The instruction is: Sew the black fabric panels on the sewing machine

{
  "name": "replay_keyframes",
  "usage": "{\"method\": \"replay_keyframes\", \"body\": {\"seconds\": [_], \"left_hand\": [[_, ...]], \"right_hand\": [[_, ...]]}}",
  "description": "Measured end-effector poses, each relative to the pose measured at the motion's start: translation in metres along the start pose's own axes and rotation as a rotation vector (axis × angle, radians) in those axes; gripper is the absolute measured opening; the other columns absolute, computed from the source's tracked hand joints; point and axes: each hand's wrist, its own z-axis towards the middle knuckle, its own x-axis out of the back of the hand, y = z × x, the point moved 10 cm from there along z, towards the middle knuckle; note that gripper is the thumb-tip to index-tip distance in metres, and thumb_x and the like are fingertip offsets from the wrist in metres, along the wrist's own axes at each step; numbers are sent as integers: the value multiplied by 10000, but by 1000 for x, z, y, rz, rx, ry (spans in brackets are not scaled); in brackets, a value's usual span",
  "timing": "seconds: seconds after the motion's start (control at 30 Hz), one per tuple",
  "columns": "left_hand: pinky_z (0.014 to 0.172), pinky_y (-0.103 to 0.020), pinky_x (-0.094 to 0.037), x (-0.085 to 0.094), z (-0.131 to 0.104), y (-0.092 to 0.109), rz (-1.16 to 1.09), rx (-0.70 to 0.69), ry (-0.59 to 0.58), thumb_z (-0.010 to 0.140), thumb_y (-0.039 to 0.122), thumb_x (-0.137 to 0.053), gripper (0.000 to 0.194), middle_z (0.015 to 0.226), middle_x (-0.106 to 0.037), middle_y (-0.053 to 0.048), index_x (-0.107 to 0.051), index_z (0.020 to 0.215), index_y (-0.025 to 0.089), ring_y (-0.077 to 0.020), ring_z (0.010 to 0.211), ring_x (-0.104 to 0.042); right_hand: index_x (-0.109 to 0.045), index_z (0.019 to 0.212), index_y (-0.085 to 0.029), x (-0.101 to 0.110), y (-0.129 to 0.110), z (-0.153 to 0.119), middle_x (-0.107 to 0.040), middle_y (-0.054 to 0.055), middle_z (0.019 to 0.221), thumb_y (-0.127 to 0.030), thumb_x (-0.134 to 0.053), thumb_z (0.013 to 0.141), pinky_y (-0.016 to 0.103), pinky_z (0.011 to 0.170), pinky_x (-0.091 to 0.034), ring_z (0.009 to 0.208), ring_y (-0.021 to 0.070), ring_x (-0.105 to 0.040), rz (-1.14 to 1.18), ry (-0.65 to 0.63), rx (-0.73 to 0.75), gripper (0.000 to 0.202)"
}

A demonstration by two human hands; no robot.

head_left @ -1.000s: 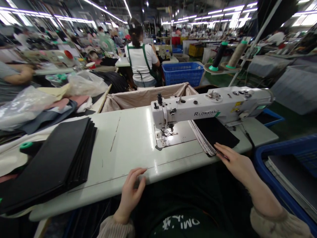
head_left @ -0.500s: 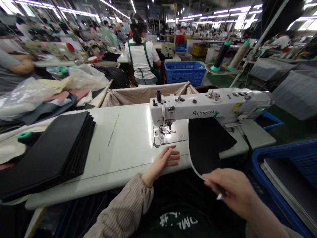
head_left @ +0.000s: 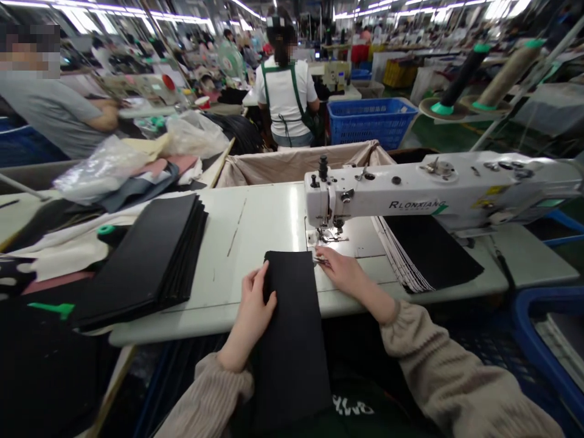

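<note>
A black rectangular panel (head_left: 294, 328) reaches from the sewing table's front edge down over my lap. My left hand (head_left: 256, 301) grips its left edge, thumb on top. By the panel's far right corner, my right hand (head_left: 340, 271) is closed on a small metal tool (head_left: 322, 261), mostly hidden by the fingers. Just beyond stands the needle area of a white sewing machine (head_left: 378, 198). Under the machine's arm, to the right, lies a stack of black pieces with pale edges (head_left: 429, 252).
A thick stack of black panels (head_left: 150, 255) sits on the table's left part. Beyond the table is a cloth-lined bin (head_left: 274, 169). Thread cones (head_left: 465, 76) stand at back right, and a blue basket (head_left: 524, 310) is at right. Co-workers (head_left: 287, 91) are ahead.
My left hand, empty and spread before, now holds a black panel. My right hand has let go of the pale-edged black piece at right and moved left to the needle area. The view has shifted left.
</note>
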Motion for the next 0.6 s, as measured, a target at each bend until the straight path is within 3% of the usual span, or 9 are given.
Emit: {"method": "replay_keyframes", "body": {"seconds": [0.03, 0.1, 0.17, 0.23, 0.33, 0.43, 0.6], "left_hand": [[1107, -569, -347, 5, -1, 2, 106, -61, 30, 840, 110, -541, 690, 1467, -379, -143, -365, 1491, 261, -323, 1363, -392], [1165, -591, -246, -7, -2, 11, 217, -200, -62, 844, 57, -480, 712, 1563, -288, -106, -337, 1507, 275, -324, 1464, -243], [1177, -558, -250, -31, -3, 19, 239, -315, -244, 891, 70, -424, 692, 1570, -316, -68, -279, 1528, 297, -282, 1463, -272], [1171, -525, -272, -45, 2, 23, 247, -368, -345, 949, 179, -438, 622, 1551, -362, -60, -262, 1534, 300, -268, 1433, -331], [1121, -512, -321, -50, 20, 29, 258, -385, -356, 940, 385, -541, 611, 1476, -455, -88, -338, 1509, 293, -306, 1353, -411], [1073, -517, -347, -58, 41, 38, 247, -406, -370, 888, 483, -608, 607, 1369, -533, -101, -455, 1444, 293, -329, 1267, -459], [1193, -494, -190, -83, 61, 59, 167, -487, -428, 884, 488, -619, 595, 1543, -375, -88, -484, 1413, 252, -307, 1435, -301]], "right_hand": [[-459, 1408, -251, -5, 8, 13, -589, 69, 1379, -261, -481, 952, 340, 827, -492, 1105, 250, -633, -108, -6, -31, 457], [-409, 1449, -240, -15, 18, 30, -578, 89, 1394, -219, -474, 935, 337, 766, -493, 1042, 265, -661, -250, -41, -45, 519], [-426, 1442, -246, -19, 22, 34, -578, 86, 1398, -214, -481, 923, 326, 744, -486, 1036, 267, -663, -309, -70, -10, 522], [-444, 1429, -268, -17, 28, 28, -571, 61, 1410, -231, -487, 921, 318, 741, -484, 1055, 259, -656, -332, -72, 22, 511], [-468, 1409, -290, -12, 38, 15, -545, 20, 1439, -241, -465, 929, 315, 767, -487, 1097, 243, -637, -362, -57, 35, 483], [-488, 1396, -266, -8, 45, 8, -526, 19, 1457, -235, -440, 939, 315, 810, -481, 1152, 240, -606, -377, -24, 18, 460], [-515, 1372, -248, -7, 46, 9, -539, 41, 1442, -249, -445, 942, 312, 790, -482, 1084, 244, -631, -410, 11, -14, 436]]}}
